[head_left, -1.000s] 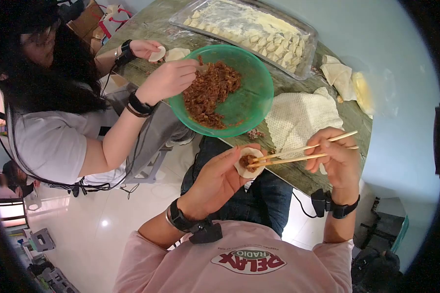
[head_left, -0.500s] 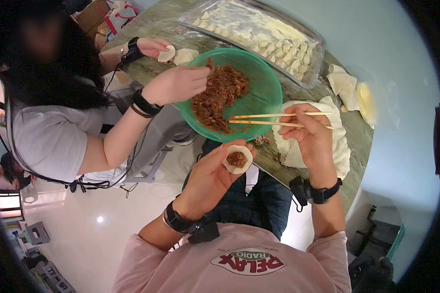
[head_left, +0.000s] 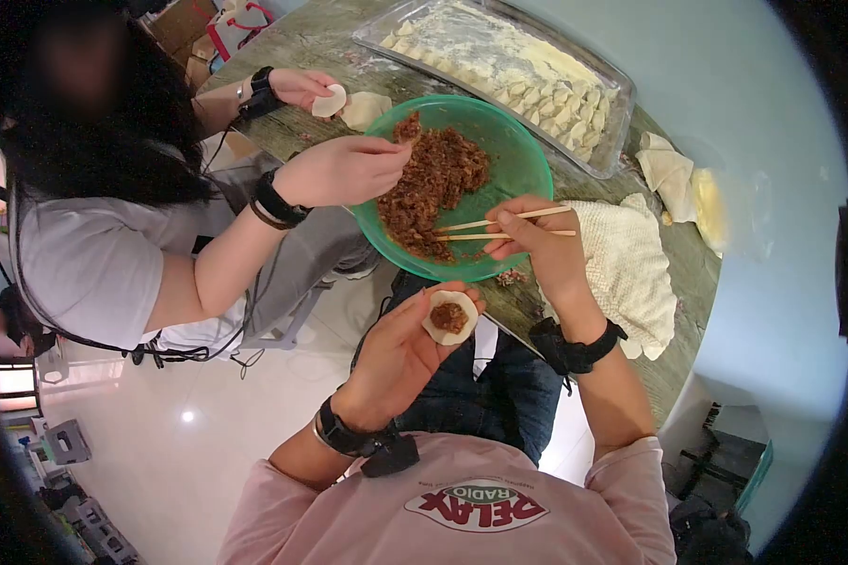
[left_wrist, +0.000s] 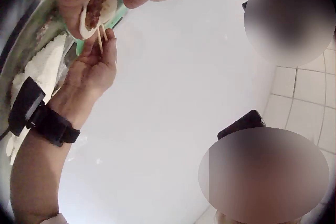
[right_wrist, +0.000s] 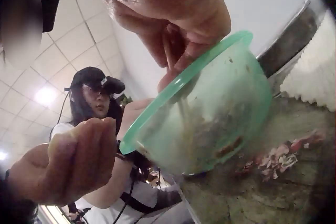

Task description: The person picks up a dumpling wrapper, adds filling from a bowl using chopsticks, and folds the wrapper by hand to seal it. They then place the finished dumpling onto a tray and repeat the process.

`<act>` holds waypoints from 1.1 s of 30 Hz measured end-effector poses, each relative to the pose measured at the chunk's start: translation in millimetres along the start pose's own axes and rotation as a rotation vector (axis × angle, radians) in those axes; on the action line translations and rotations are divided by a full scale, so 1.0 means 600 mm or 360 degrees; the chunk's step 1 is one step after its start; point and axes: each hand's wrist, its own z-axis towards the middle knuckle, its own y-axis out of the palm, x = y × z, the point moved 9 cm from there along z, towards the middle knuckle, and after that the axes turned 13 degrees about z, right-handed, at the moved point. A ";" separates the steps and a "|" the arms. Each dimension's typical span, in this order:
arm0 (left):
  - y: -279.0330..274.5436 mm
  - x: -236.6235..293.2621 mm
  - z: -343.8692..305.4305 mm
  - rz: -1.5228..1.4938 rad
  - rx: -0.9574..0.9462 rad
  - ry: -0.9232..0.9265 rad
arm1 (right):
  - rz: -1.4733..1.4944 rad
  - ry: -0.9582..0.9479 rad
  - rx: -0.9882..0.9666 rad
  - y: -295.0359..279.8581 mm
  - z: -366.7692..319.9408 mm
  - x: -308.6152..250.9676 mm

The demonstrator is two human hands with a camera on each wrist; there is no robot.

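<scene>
My left hand [head_left: 398,356] holds a round dumpling wrapper [head_left: 432,330] between thumb and fingers, just in front of the table edge. A lump of brown meat filling [head_left: 449,317] lies in its middle; the left wrist view shows the same filled wrapper [left_wrist: 111,4] tilted. In my right hand [head_left: 548,250] is a pair of chopsticks [head_left: 481,236], reaching over the near rim of the green bowl [head_left: 516,141]. Their tips touch the meat mixture [head_left: 448,174] inside. From the right wrist view, the chopsticks show through the bowl wall [right_wrist: 247,98].
On the left a person reaches into the bowl with one hand [head_left: 353,171] and holds a wrapper [head_left: 330,101] in the other. A metal tray [head_left: 620,155] with several rows of dumplings [head_left: 561,108] stands behind. A white cloth [head_left: 627,273] lies at the right.
The chopsticks left the filling on my wrapper and moved up into the bowl with my right hand. My left hand shifted slightly left, still holding the wrapper.
</scene>
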 end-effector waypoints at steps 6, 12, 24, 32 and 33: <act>0.003 0.004 0.000 -0.0043 -0.0017 0.0018 | 0.0053 -0.0148 0.0092 -0.011 -0.017 -0.024; 0.006 0.017 0.004 0.0068 0.0008 0.0081 | 0.0289 -0.0217 0.0216 -0.067 -0.027 -0.039; 0.040 0.035 0.030 -0.0007 -0.0028 0.0132 | 0.0486 -0.0100 0.0028 -0.064 -0.121 -0.083; 0.051 0.030 0.031 -0.0001 -0.0040 0.0107 | -0.0443 -0.0624 -0.0215 -0.003 -0.190 -0.181; 0.052 0.030 0.030 -0.0008 -0.0043 0.0105 | -0.0443 -0.0624 -0.0212 -0.003 -0.194 -0.183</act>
